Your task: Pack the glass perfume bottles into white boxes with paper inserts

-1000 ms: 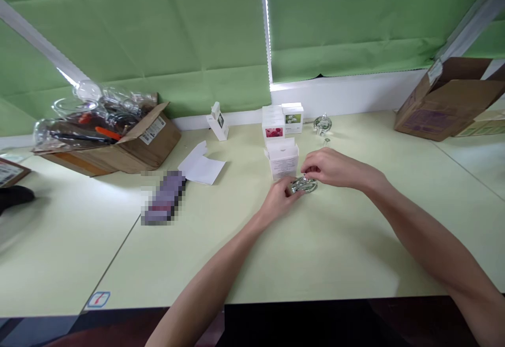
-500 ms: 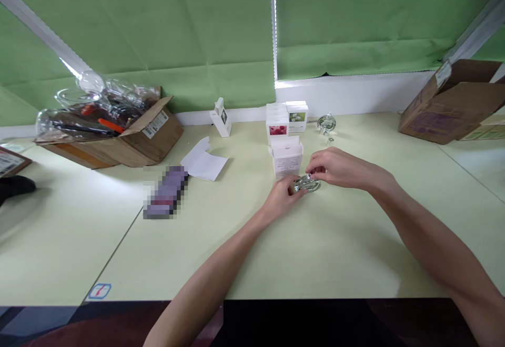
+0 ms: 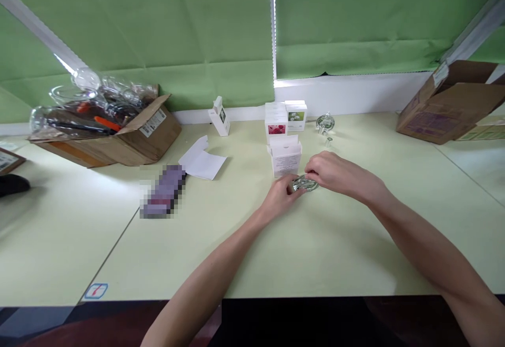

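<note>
A small, round, clear glass bottle (image 3: 306, 183) lies low over the table between my two hands. My left hand (image 3: 282, 194) is closed round its left side, with thumb and fingers on the glass. My right hand (image 3: 329, 171) is pinched at the bottle's top, where the fingers hide the neck and whatever they grip there. Just behind the bottle, an opened white carton (image 3: 286, 159) stands upright with its flaps raised. A second clear glass bottle (image 3: 325, 122) stands farther back, with a small clear and silver piece (image 3: 329, 141) in front of it.
Small white boxes with flower pictures (image 3: 276, 123) stand behind the carton, and a slim white box (image 3: 220, 118) is left of them. Folded paper (image 3: 205, 163) and a blurred purple item (image 3: 163, 192) lie left. Cardboard boxes (image 3: 152, 134) flank both sides, the left one full of plastic-wrapped things.
My right hand has turned and sunk slightly over the bottle's top, covering the small silvery part that showed under its fingertips. My left hand keeps its hold. The view has shifted a little.
</note>
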The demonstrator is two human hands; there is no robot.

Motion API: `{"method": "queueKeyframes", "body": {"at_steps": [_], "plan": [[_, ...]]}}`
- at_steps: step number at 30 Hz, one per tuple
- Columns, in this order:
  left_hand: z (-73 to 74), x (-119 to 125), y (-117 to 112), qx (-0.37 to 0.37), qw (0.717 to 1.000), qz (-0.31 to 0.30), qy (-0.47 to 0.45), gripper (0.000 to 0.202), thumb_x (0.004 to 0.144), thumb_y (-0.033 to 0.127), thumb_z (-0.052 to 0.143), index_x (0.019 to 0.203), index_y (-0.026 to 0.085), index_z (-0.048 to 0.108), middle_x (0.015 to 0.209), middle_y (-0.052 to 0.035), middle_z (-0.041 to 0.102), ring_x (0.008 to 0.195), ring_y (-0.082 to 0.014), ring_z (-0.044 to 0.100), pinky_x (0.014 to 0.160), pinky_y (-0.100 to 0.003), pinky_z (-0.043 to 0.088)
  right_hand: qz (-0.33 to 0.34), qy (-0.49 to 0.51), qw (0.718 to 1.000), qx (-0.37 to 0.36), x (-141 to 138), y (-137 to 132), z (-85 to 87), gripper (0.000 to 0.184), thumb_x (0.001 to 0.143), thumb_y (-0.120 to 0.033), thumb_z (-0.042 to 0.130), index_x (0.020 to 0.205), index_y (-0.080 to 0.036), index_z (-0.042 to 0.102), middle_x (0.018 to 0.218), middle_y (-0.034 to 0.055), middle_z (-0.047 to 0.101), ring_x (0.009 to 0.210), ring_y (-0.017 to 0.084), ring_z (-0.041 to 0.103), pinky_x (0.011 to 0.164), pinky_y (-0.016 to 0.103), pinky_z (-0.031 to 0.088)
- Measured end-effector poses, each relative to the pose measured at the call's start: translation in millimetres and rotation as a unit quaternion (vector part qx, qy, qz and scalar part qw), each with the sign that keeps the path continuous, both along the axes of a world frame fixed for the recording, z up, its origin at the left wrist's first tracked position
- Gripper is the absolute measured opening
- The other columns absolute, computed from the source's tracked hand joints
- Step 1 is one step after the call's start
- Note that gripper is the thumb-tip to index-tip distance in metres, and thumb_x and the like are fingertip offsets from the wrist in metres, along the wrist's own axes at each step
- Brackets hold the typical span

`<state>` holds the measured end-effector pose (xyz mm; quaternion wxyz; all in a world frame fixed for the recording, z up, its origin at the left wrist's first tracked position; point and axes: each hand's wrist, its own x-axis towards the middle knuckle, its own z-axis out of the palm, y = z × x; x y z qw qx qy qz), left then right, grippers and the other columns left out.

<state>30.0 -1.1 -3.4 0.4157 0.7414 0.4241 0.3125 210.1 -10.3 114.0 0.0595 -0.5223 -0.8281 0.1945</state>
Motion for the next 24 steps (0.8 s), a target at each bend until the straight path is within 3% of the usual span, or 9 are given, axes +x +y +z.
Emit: {"method": "queueKeyframes", "body": {"at_steps": [4,8,15,19,24], "plan": [[-1.1,0,0,0.000,1.000,0.002,-0.002,0.026,0.086,0.037,0.067,0.104,0.018,0.067,0.069,0.0027,0.058,0.061,-0.0125,0.049,0.059,-0.025,0.039,-0.034,-0.029,0.999,0.000,-3,0,-1.5,0.028,0.091,-0.020,0.056,0.063,-0.019,0.054,0.061,0.0002,0.050,0.053,0.011,0.040,0.055,0.031,0.023],[-1.6,0,0,-0.005,1.000,0.003,0.000,0.027,0.086,0.039,0.068,0.103,0.018,0.066,0.068,0.0029,0.057,0.061,-0.0128,0.050,0.058,-0.025,0.039,-0.072,-0.004,0.997,-0.037,-4,3,-1.3,0.019,0.089,-0.022,0.060,0.071,-0.018,0.060,0.060,0.0011,0.058,0.051,0.012,0.050,0.050,0.028,0.026],[1.4,1,-1,-0.009,1.000,0.001,-0.005,0.029,0.087,0.044,0.066,0.101,0.018,0.066,0.067,0.0028,0.056,0.061,-0.0127,0.049,0.058,-0.025,0.038,-0.093,0.059,0.989,-0.097,0,10,-3.2,0.019,0.086,-0.026,0.065,0.070,-0.016,0.064,0.059,0.0040,0.067,0.058,0.018,0.065,0.051,0.026,0.040],[2.6,1,-1,-0.009,1.000,-0.001,-0.004,0.029,0.087,0.044,0.066,0.100,0.018,0.066,0.066,0.0028,0.056,0.060,-0.0128,0.049,0.058,-0.025,0.038,-0.102,0.057,0.989,-0.087,0,8,-5.5,0.020,0.087,-0.029,0.063,0.071,-0.016,0.064,0.060,0.0037,0.067,0.058,0.017,0.064,0.051,0.026,0.040],[2.7,1,-1,-0.010,1.000,0.000,-0.006,0.026,0.086,0.038,0.067,0.101,0.018,0.066,0.068,0.0025,0.057,0.060,-0.0126,0.049,0.059,-0.025,0.039,-0.101,0.017,0.994,-0.033,-3,1,-6.3,0.022,0.089,-0.029,0.059,0.071,-0.016,0.062,0.064,0.0032,0.065,0.052,0.013,0.053,0.048,0.028,0.031]]}}
